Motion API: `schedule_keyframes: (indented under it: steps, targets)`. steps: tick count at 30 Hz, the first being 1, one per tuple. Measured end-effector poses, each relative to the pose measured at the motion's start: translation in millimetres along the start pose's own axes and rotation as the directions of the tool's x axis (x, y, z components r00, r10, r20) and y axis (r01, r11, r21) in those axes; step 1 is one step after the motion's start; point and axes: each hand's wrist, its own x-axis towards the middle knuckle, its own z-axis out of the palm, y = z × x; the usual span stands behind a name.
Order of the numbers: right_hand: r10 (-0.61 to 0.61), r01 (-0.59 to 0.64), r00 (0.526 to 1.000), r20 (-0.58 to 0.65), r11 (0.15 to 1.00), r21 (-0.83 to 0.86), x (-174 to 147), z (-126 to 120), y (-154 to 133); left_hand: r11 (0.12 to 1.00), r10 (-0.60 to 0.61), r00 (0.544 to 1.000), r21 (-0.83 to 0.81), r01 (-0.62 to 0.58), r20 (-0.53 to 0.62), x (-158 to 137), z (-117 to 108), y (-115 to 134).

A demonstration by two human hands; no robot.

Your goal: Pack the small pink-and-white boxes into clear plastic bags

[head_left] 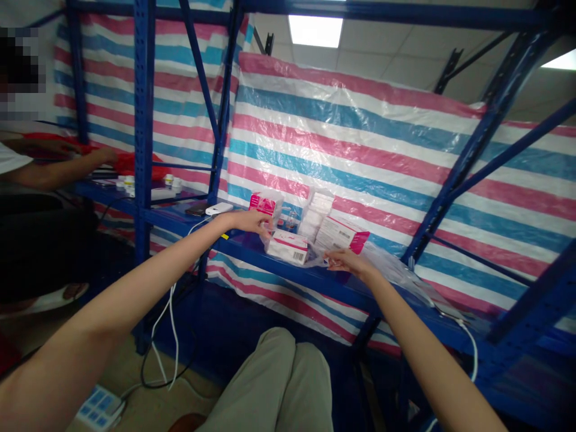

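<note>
A small white box (290, 247) with a pink edge and a barcode lies near the shelf's front edge, inside a clear plastic bag (315, 258). At the box's left, my left hand (252, 222) has its fingers closed on the bag. My right hand (346, 261) pinches the bag's other side, to the right of the box. Just behind my right hand stands a larger white-and-pink box (341, 235). A pink box (263, 205) in clear wrapping is behind my left hand. White boxes (318, 210) are stacked in plastic between them.
The blue shelf (252, 252) has uprights (143, 120) and slanted braces. A white device (219, 208) and a dark phone-like object (197, 210) lie left of my left hand. White cables (173, 312) hang below. At far left, another person's arm (58, 171) reaches toward red plastic (130, 165).
</note>
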Motion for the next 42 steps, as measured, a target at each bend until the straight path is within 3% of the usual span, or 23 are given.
schedule_keyframes:
  steps: [2, 4, 8, 10, 13, 15, 17, 19, 22, 24, 27, 30, 34, 39, 42]
  targets:
    - [0.03, -0.029, 0.997, 0.073, 1.0, -0.005, -4.7, -4.3, 10.7, 0.995, -0.033, 0.998, 0.095, 0.028, 0.044, -2.7, 1.8, 0.1]
    - [0.047, -0.046, 0.993, 0.107, 0.999, -0.01, -6.8, -7.2, 18.9, 0.996, -0.011, 0.998, 0.091, 0.005, 0.057, -4.0, 1.9, 1.8]
    - [0.032, -0.043, 0.985, 0.169, 0.997, 0.063, -8.5, -14.5, 23.1, 0.981, 0.133, 0.991, -0.144, -0.131, 0.003, -7.0, -7.4, 6.2]
    - [-0.024, -0.01, 0.984, 0.177, 0.981, 0.192, -8.2, -21.4, 19.7, 0.971, 0.123, 0.989, -0.196, -0.136, -0.077, -9.9, -15.4, 4.7]
    - [-0.129, 0.107, 0.991, 0.024, 0.898, 0.426, -3.0, -30.9, 8.7, 0.988, 0.047, 0.971, -0.131, -0.079, -0.233, -12.7, -26.1, -4.5]
    - [-0.181, 0.211, 0.978, -0.108, 0.855, 0.474, 3.7, -31.2, -2.7, 0.999, 0.007, 0.957, -0.044, -0.02, -0.291, -10.7, -31.2, -12.0]
    - [-0.249, 0.309, 0.949, -0.191, 0.849, 0.429, 11.5, -24.3, -16.8, 0.999, -0.015, 0.948, 0.04, 0.029, -0.318, -4.6, -35.1, -16.6]
    - [-0.315, 0.361, 0.931, -0.185, 0.865, 0.348, 18.6, -11.3, -31.0, 0.991, -0.005, 0.941, 0.123, 0.05, -0.338, 4.5, -38.5, -16.6]
    - [-0.294, 0.314, 0.948, -0.121, 0.924, 0.216, 24.7, 10.0, -45.2, 0.976, 0.038, 0.942, 0.214, 0.036, -0.332, 18.9, -43.7, -9.7]
    - [-0.217, 0.238, 0.958, -0.186, 0.966, 0.098, 24.4, 18.1, -47.0, 0.964, 0.079, 0.947, 0.267, 0.007, -0.311, 25.2, -46.7, -3.2]
    - [-0.178, 0.157, 0.931, -0.317, 0.983, -0.092, 19.8, 17.0, -41.4, 0.935, 0.158, 0.948, 0.351, -0.054, -0.275, 27.0, -48.6, 8.0]
    - [-0.236, 0.182, 0.926, -0.295, 0.963, -0.199, 17.4, 11.0, -36.8, 0.905, 0.218, 0.946, 0.413, -0.103, -0.241, 24.8, -45.9, 22.9]
    - [-0.326, 0.255, 0.903, -0.28, 0.931, -0.262, 24.2, 18.2, -44.1, 0.886, 0.273, 0.939, 0.435, -0.161, -0.208, 31.2, -38.4, 40.9]
    - [-0.367, 0.306, 0.874, -0.317, 0.925, -0.227, 37.9, 39.3, -65.4, 0.878, 0.321, 0.923, 0.433, -0.205, -0.214, 45.5, -35.6, 41.6]
    - [-0.433, 0.384, 0.801, -0.413, 0.901, -0.2, 46.5, 45.4, -76.7, 0.869, 0.289, 0.923, 0.474, -0.142, -0.252, 44.8, -40.0, 41.2]
